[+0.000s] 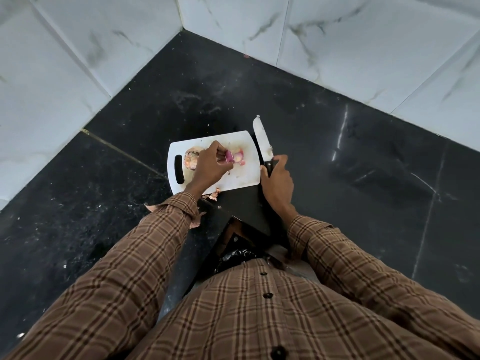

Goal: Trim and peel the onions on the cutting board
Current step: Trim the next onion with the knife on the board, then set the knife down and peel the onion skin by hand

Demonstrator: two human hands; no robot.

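- Closest to the camera is the brown plaid shirt (259,320) with its dark buttons, filling the whole 6 o'clock part of the view, both sleeves reaching up toward the middle.
- Just past the shirt there's a black bin bag (239,255) peeking out under the edge of the dark stone counter (337,152).
- Cutting board (241,178) is white with a slot handle on its 9 o'clock end, sitting dead center on the counter, right by the near edge.
- Left hand (207,167) is over the middle of the board, fingertips pinched onto a piece of purple onion (230,157), which rests on the board. Looks like skin coming off, though it's kinda small to tell.
- Loose pinkish onion peel (240,157) lies right next to it, at 3 o'clock from the pinch.
- 1 whole onion (191,158) with its papery skin on sits near the handle slot, at 9 o'clock from the left hand, partly hidden by it.
- Right hand (276,180) is off the board's 3 o'clock edge, fingers curled tight around the black handle of a knife (262,141). Blade points away to 12 o'clock, alongside the board's edge.
- Some scraps of skin (215,193) sit at the board's 6 o'clock edge.
- White marble-look wall tiles (78,61) meet in a corner at 12 o'clock.
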